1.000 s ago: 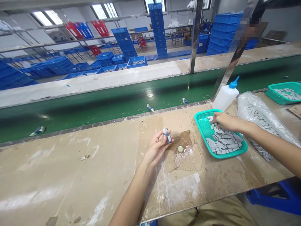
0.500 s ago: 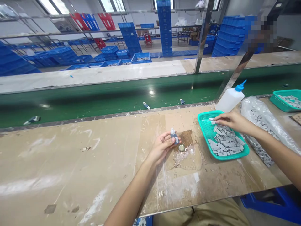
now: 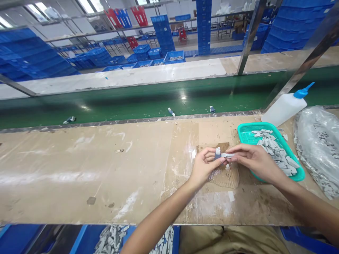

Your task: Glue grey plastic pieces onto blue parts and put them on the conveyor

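Note:
Between the fingers of my left hand is a small dark blue and white plastic part. My right hand pinches a small light grey plastic piece, its end against the blue part. Both hands meet above a torn brown cardboard patch on the bench. Beside my right hand a green basket holds many loose grey pieces, partly hidden by that hand.
A white squeeze bottle with blue tip stands behind the basket. Right of it lies a clear bag of small pieces. Several blue-and-white parts lie on the green conveyor belt. Blue bins of grey pieces sit below the bench edge.
My right hand has left the basket with a grey piece and come over to my left hand, where the two parts now meet. The view has shifted, and belt parts sit at different places.

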